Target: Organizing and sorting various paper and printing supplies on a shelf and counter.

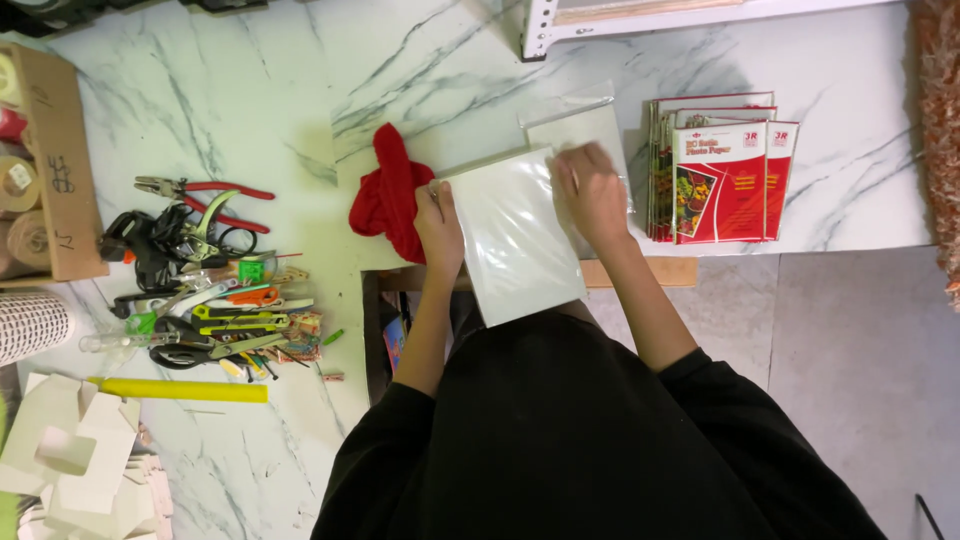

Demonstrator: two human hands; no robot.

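Grasping the white plastic-wrapped paper pack at its side edges, the left hand and right hand keep it over the marble desk edge, between red cloth and red packets.

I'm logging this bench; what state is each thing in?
White sheet stack: glossy, held at both sides.
Left hand: gripping the stack's edge.
Right hand: pressed on its far corner.
Red cloth: crumpled.
Red packs: stacked, sealed.
Pliers: lying open.
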